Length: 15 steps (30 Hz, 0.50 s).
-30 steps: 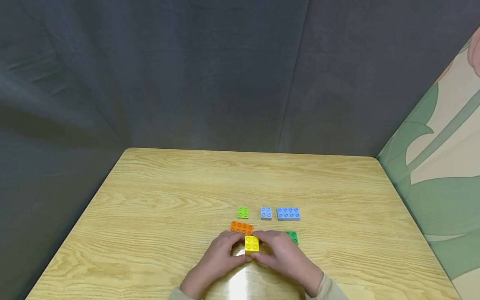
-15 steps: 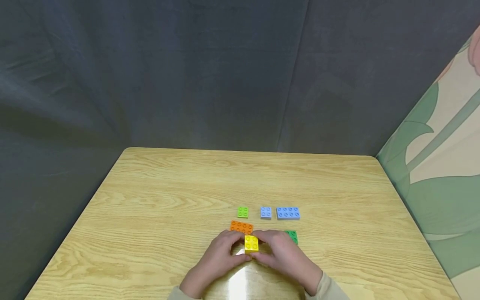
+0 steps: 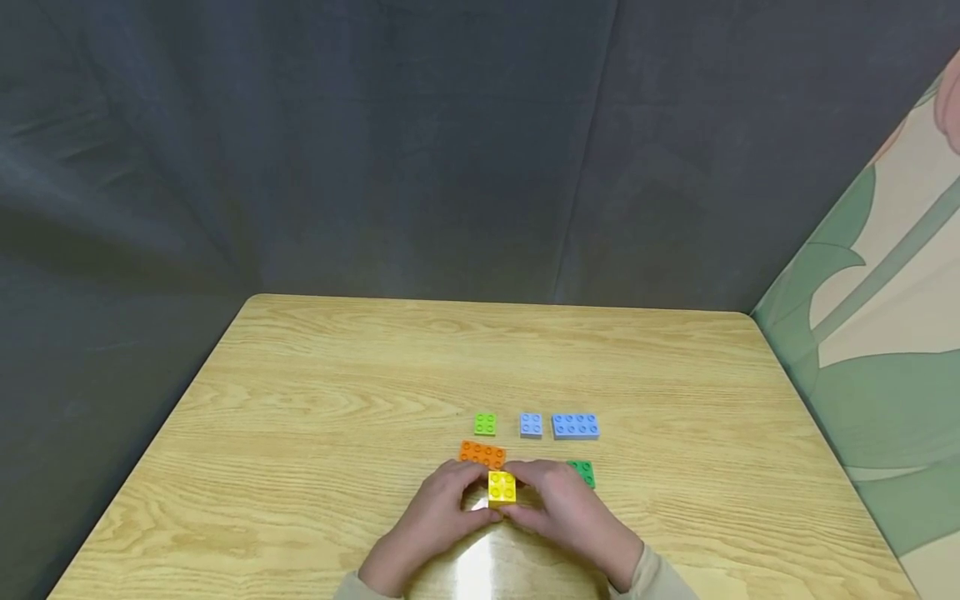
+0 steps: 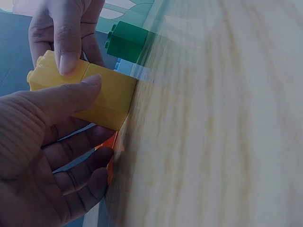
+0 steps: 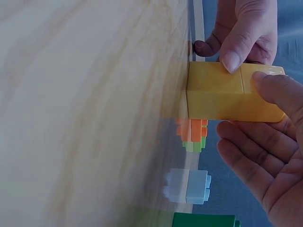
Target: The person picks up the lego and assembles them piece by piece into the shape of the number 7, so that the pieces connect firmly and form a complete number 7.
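Observation:
Two yellow toy bricks stand stacked upright on the table, seen from above in the head view; the seam between them shows in both wrist views. My left hand grips the lower brick between thumb and fingers. From the other side, my right hand pinches the upper brick, its thumb on the near face. Just behind the stack lies an orange brick, partly covered by the left fingers. A green brick sits beside the right hand, which hides part of it.
Farther back stand a lime brick, a small blue brick and a longer blue brick. Beyond the wooden table's far edge hangs a dark curtain. A patterned wall runs along the right.

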{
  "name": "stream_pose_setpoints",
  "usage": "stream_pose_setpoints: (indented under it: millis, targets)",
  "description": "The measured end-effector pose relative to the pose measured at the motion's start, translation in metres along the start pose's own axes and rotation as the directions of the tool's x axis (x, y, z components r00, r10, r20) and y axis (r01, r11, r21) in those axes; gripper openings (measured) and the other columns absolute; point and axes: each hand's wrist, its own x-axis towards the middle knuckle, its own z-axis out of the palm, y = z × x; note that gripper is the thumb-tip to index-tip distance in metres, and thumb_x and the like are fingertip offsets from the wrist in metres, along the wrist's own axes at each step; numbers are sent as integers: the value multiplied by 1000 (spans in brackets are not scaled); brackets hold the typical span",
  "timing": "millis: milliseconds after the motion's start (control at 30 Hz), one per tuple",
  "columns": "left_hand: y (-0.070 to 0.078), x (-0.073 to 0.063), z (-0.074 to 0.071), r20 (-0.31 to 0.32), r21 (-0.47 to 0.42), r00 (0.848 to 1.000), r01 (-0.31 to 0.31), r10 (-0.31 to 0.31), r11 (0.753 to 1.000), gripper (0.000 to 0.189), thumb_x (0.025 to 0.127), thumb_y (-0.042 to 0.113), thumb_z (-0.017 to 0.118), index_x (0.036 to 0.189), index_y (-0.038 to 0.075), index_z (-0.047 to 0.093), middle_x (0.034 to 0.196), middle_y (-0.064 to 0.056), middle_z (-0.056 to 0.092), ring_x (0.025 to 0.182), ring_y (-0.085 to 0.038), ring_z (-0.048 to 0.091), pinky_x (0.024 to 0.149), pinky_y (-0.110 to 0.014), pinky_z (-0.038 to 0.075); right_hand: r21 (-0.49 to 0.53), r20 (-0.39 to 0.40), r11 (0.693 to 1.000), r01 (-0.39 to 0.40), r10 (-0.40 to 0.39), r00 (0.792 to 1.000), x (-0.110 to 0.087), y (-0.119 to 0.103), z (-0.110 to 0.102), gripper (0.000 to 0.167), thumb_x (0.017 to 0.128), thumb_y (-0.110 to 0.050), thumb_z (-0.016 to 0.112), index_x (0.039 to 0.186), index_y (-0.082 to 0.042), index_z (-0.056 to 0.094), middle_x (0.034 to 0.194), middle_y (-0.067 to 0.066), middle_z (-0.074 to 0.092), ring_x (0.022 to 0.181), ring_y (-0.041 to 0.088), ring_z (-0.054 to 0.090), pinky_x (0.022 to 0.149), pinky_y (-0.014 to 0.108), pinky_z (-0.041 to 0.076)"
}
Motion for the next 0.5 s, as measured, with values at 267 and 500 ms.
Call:
stream_pose_setpoints:
  millis: [267, 500]
  targets:
    - [1, 0, 0, 3, 4, 1000, 14, -14, 1000, 35, 80, 36, 80, 109, 21, 67, 104, 14, 63, 96, -7, 54, 88, -32, 48, 7, 9, 1000, 2, -2, 1000, 1, -1, -1, 31, 83, -24, 78, 109, -11, 68, 102, -2, 71, 93, 10, 66, 81, 31, 55]
    - [2, -1, 0, -4, 1, 1000, 8, -8, 1000, 37, 80, 42, 78, 109, 22, 66, 103, 14, 61, 94, -7, 53, 85, -31, 48, 9, 15, 1000, -11, 11, 1000, 0, -1, -1, 30, 84, -25, 78, 109, -12, 68, 102, -3, 71, 92, 9, 65, 80, 31, 55]
